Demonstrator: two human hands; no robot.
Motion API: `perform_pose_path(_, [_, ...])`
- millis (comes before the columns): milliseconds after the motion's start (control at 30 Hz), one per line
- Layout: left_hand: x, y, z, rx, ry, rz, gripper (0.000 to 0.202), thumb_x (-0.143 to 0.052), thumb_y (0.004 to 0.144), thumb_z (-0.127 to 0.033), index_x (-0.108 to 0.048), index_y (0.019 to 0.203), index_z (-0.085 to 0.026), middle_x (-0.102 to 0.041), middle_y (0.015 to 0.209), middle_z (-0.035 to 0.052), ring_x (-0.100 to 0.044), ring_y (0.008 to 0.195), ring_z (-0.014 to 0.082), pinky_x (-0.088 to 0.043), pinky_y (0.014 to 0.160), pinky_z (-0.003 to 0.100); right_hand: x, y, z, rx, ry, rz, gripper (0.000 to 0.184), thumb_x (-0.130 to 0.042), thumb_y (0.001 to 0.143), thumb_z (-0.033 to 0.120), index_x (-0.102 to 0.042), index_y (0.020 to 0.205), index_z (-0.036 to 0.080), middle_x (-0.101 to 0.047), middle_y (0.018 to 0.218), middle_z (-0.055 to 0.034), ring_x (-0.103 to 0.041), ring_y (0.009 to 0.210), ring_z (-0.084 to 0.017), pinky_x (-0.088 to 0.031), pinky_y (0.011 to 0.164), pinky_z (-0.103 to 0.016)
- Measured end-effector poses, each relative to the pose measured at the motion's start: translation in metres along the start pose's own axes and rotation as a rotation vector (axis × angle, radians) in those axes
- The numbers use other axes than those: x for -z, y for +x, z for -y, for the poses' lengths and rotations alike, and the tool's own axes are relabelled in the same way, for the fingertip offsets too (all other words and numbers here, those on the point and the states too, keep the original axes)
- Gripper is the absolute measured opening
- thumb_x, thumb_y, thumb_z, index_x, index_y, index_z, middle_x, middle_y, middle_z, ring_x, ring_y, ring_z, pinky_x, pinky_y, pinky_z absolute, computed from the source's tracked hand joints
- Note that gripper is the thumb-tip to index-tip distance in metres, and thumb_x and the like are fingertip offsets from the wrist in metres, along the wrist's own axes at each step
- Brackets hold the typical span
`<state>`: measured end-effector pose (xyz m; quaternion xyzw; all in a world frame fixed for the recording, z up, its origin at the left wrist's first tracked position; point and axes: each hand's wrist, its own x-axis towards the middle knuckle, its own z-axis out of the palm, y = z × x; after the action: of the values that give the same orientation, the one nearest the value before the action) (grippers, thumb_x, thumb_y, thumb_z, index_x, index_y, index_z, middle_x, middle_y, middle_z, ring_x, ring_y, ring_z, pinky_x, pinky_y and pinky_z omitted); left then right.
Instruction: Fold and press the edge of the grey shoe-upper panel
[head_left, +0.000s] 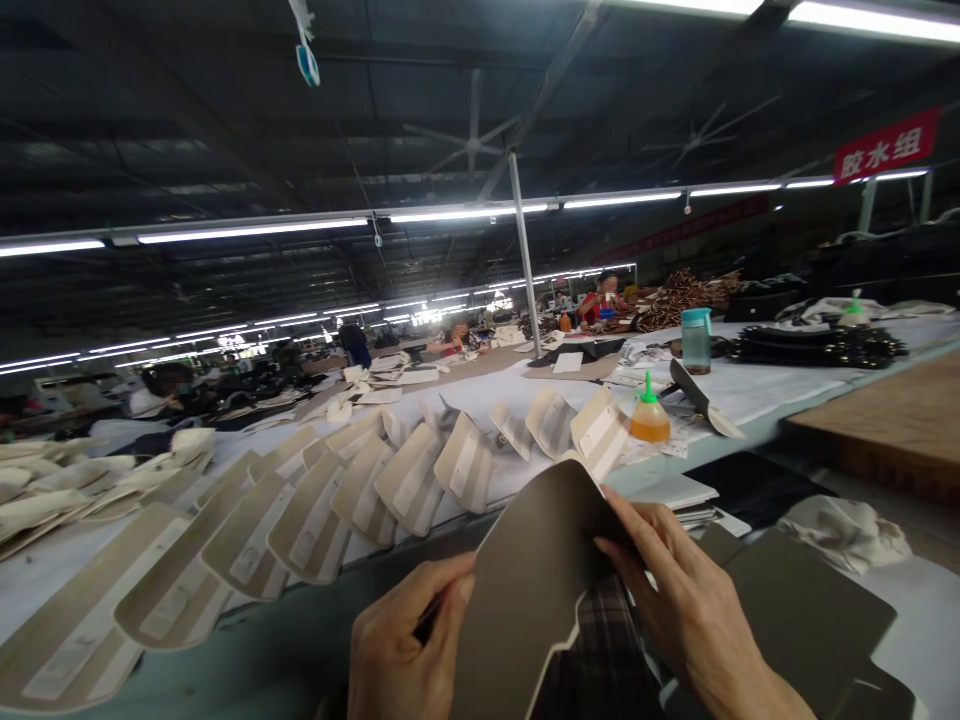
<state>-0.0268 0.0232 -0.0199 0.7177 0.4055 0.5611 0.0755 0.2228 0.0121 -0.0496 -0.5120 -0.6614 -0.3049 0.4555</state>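
Observation:
A curved grey-brown leather panel with a pale cut edge is held up in front of me. Its left edge is pinched between the thumb and fingers of my left hand. At the upper right edge, my right hand grips the same panel between thumb and fingers. Beyond it on the table, several curved beige panels with white strips lie in an overlapping row. Just past the panel stands a glue bottle with a green nozzle and amber liquid.
A teal-lidded water bottle and a stack of black pieces stand at the back right. Dark flat panels and a crumpled cloth lie at my right. A metal pole rises from the table. Other people sit farther back.

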Motion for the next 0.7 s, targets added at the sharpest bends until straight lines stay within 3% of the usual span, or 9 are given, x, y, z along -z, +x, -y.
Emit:
perform_pose_path(67, [-0.001, 0.0, 0.0, 0.0, -0.019, -0.003, 0.012, -0.066, 0.087, -0.028, -0.078, 0.088, -0.027, -0.078, 0.079, -0.0042, -0.073, 0.071, 0.0117, -0.055, 0.069, 0.014, 0.004, 0.003, 0.0, 0.001, 0.181, -0.013, 0.034, -0.055, 0.096, 0.018, -0.05, 0.13, 0.021, -0.064, 0.096, -0.0052, -0.067, 0.077, -0.014, -0.054, 0.064, -0.023])
perform_pose_path(133, [-0.003, -0.001, 0.0, -0.021, -0.035, -0.009, 0.012, -0.065, 0.088, -0.026, -0.077, 0.088, -0.026, -0.077, 0.078, -0.0039, -0.073, 0.071, 0.0117, -0.054, 0.069, 0.014, 0.009, 0.007, 0.001, -0.101, 0.394, 0.078, 0.013, -0.058, 0.096, 0.029, -0.056, 0.108, 0.025, -0.066, 0.094, -0.0018, -0.066, 0.078, -0.013, -0.054, 0.068, -0.022])
perform_pose_path(300, [-0.008, 0.0, 0.002, -0.103, -0.019, -0.035, 0.014, -0.063, 0.089, -0.022, -0.076, 0.091, -0.028, -0.078, 0.08, -0.0057, -0.073, 0.071, 0.0105, -0.053, 0.07, 0.013, 0.027, 0.017, 0.004, -0.438, 0.641, 0.371, 0.023, -0.06, 0.091, 0.05, -0.063, 0.099, 0.028, -0.071, 0.093, 0.0005, -0.067, 0.085, -0.018, -0.053, 0.072, -0.025])
perform_pose_path(367, [-0.009, 0.002, 0.003, -0.132, 0.009, -0.026, 0.014, -0.064, 0.088, -0.019, -0.076, 0.091, -0.027, -0.078, 0.081, -0.0054, -0.074, 0.072, 0.0108, -0.054, 0.07, 0.013, 0.039, 0.02, 0.01, -0.394, 0.784, 0.469, 0.027, -0.055, 0.093, 0.051, -0.064, 0.086, 0.027, -0.07, 0.09, -0.0012, -0.067, 0.086, -0.02, -0.053, 0.075, -0.027])
perform_pose_path(467, [-0.005, 0.004, 0.002, -0.189, 0.039, 0.03, 0.015, -0.064, 0.088, -0.016, -0.075, 0.091, -0.026, -0.078, 0.081, -0.0056, -0.075, 0.072, 0.01, -0.054, 0.07, 0.011, 0.059, 0.022, 0.019, -0.211, 1.061, 0.651, 0.041, -0.047, 0.094, 0.058, -0.061, 0.071, 0.026, -0.063, 0.072, -0.0015, -0.063, 0.07, -0.02, -0.052, 0.066, -0.027])
perform_pose_path(500, [-0.002, 0.005, 0.0, -0.207, 0.046, 0.032, 0.016, -0.064, 0.088, -0.015, -0.075, 0.092, -0.026, -0.078, 0.081, -0.0063, -0.074, 0.072, 0.0093, -0.054, 0.07, 0.01, 0.064, 0.023, 0.021, -0.214, 1.09, 0.663, 0.042, -0.047, 0.093, 0.059, -0.063, 0.072, 0.026, -0.062, 0.072, -0.0016, -0.062, 0.069, -0.019, -0.052, 0.065, -0.027])
perform_pose_path(567, [0.005, 0.007, -0.006, -0.237, 0.057, 0.01, 0.018, -0.065, 0.088, -0.014, -0.074, 0.094, -0.028, -0.078, 0.083, -0.0081, -0.074, 0.073, 0.0079, -0.053, 0.072, 0.009, 0.067, 0.024, 0.019, -0.334, 0.982, 0.561, 0.039, -0.049, 0.094, 0.055, -0.064, 0.072, 0.026, -0.059, 0.071, -0.0014, -0.059, 0.068, -0.018, -0.05, 0.064, -0.027])
perform_pose_path(633, [0.011, 0.007, -0.013, -0.237, 0.06, -0.024, 0.02, -0.066, 0.087, -0.014, -0.073, 0.096, -0.03, -0.078, 0.084, -0.0103, -0.073, 0.073, 0.0063, -0.051, 0.072, 0.007, 0.059, 0.025, 0.011, -0.441, 0.838, 0.423, 0.037, -0.054, 0.093, 0.05, -0.062, 0.067, 0.025, -0.054, 0.071, -0.0008, -0.055, 0.067, -0.016, -0.048, 0.063, -0.025])
perform_pose_path(700, [0.014, 0.006, -0.019, -0.209, 0.036, -0.034, 0.02, -0.066, 0.087, -0.016, -0.073, 0.096, -0.032, -0.077, 0.082, -0.0117, -0.072, 0.071, 0.0051, -0.05, 0.071, 0.007, 0.043, 0.024, 0.002, -0.448, 0.806, 0.331, 0.038, -0.058, 0.091, 0.049, -0.061, 0.062, 0.024, -0.051, 0.071, -0.0005, -0.052, 0.066, -0.015, -0.047, 0.061, -0.024])
